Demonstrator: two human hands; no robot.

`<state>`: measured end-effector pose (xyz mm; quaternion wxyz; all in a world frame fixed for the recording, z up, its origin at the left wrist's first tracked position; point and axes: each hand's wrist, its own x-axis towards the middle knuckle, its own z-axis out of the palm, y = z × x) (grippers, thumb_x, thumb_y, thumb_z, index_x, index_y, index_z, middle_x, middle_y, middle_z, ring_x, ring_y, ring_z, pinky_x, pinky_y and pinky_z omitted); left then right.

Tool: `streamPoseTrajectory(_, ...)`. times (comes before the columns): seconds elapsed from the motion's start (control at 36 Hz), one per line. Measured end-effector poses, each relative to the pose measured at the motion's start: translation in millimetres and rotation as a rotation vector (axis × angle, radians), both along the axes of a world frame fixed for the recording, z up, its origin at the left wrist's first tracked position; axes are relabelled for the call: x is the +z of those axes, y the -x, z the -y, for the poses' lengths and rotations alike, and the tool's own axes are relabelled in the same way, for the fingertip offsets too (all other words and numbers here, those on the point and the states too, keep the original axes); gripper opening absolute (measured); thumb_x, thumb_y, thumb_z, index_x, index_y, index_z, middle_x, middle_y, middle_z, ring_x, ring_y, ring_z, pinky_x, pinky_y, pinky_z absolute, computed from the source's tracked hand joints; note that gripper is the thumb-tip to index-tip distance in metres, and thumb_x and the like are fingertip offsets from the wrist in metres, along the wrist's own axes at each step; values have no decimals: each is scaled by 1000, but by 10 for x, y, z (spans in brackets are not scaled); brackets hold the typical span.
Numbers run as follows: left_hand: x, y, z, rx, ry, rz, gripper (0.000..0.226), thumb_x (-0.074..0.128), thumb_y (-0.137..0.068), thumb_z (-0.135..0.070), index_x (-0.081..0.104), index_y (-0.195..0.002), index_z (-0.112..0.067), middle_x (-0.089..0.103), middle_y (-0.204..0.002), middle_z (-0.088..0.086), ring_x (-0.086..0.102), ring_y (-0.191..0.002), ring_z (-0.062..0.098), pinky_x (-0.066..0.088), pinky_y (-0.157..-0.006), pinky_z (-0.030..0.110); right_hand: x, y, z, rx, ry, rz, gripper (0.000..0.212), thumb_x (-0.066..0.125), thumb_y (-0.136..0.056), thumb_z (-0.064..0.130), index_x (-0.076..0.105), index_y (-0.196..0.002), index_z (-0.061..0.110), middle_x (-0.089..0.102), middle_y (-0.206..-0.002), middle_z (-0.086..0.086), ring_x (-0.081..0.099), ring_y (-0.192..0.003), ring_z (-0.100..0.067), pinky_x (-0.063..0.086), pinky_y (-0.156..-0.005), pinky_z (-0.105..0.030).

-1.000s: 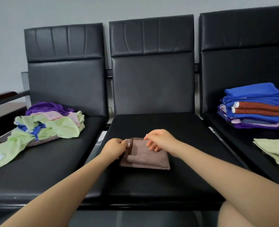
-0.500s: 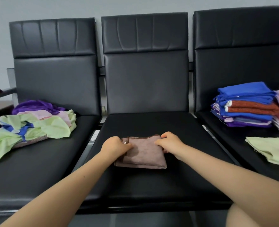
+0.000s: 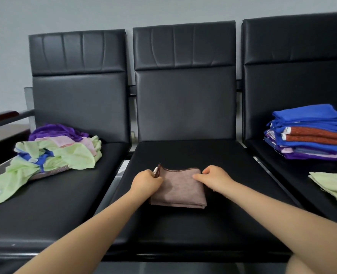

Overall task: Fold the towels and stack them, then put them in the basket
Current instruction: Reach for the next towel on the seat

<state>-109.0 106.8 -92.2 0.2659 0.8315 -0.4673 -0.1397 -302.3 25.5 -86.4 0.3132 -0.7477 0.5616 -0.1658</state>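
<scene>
A folded brown towel (image 3: 180,189) lies on the middle black seat (image 3: 203,224). My left hand (image 3: 144,181) pinches its far left corner, which stands up a little. My right hand (image 3: 215,176) grips the towel's far right corner with curled fingers. On the left seat sits a heap of unfolded towels (image 3: 50,153), green, purple, pink and blue. A stack of folded towels (image 3: 308,133), blue, rust and purple, stands on the right seat. No basket shows in the view.
A single green towel (image 3: 333,186) lies flat at the front of the right seat. A second folded pile pokes in at the right edge. A dark armrest (image 3: 3,115) runs along the far left. The three chair backs stand against a grey wall.
Both hands have shifted outward from the towel's top to its two far corners. The left corner now sticks up. The camera has tilted downward slightly.
</scene>
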Motion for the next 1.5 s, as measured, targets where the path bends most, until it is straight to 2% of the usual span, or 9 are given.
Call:
streamPoseTrajectory(0.22,-29,31,-42,-76,-36,116,7,47,-93,-14,43,-93,-8,61,-109,14,57,-101,31,36,-70,27,53,-102,-133,52,29,-198,39,61,-85,53,50,-69,19,53,-68,4,52,-62,-12,34,-51,-26)
streamPoseTrajectory(0.36,23,21,-37,-21,-27,-46,17,48,-95,-28,51,-101,-12,57,-99,4,59,-104,26,40,-76,26,136,-107,-150,47,-212,321,19,61,-88,27,67,-98,12,70,-101,-8,66,-93,-21,55,-88,-37)
streamPoseTrajectory(0.58,272,511,-4,-19,7,-871,58,37,-97,-57,57,-117,-6,63,-100,8,61,-84,22,50,-58,27,474,283,-168,-28,-382,838,29,65,-91,30,63,-116,15,69,-111,-8,67,-102,-25,54,-88,-38)
streamPoseTrajectory(0.72,356,983,77,-132,-69,-1156,46,51,-90,-61,60,-103,-18,68,-79,3,64,-76,21,53,-60,29,551,720,-117,-130,-344,971,27,64,-92,31,63,-112,14,70,-107,-7,68,-99,-24,55,-82,-36)
streamPoseTrajectory(0.86,318,1509,357,-130,116,-1058,21,53,-97,-31,62,-105,-13,60,-76,1,56,-62,14,41,-39,16,391,1279,36,-248,-265,715,29,63,-92,29,62,-114,10,68,-110,-10,66,-100,-22,53,-81,-32)
streamPoseTrajectory(1.08,257,2382,797,-237,139,-1033,15,45,-97,-16,59,-101,-14,64,-88,4,61,-75,19,48,-59,28,340,2336,75,-307,-229,580,11,54,-93,9,62,-93,16,63,-80,-2,56,-68,-12,42,-51,-18)
streamPoseTrajectory(1.22,224,2945,1035,-456,189,-929,15,50,-92,-10,61,-103,-13,66,-108,9,62,-91,20,55,-84,40,384,2862,176,-530,115,585,17,56,-90,1,68,-99,8,67,-87,-6,60,-82,-21,46,-66,-26)
streamPoseTrajectory(1.42,102,3719,1301,-607,126,-666,25,58,-92,-20,54,-113,-7,63,-100,11,57,-70,19,52,-60,35,287,3524,271,-756,425,239,21,56,-91,13,71,-103,5,70,-103,-14,62,-99,-33,45,-80,-35)
streamPoseTrajectory(1.5,-30,3883,1384,-633,68,-443,31,58,-90,-27,56,-116,-9,63,-107,4,62,-93,24,50,-76,29,120,3725,334,-770,351,120,26,53,-94,20,68,-113,13,69,-113,-9,61,-108,-31,44,-84,-32)
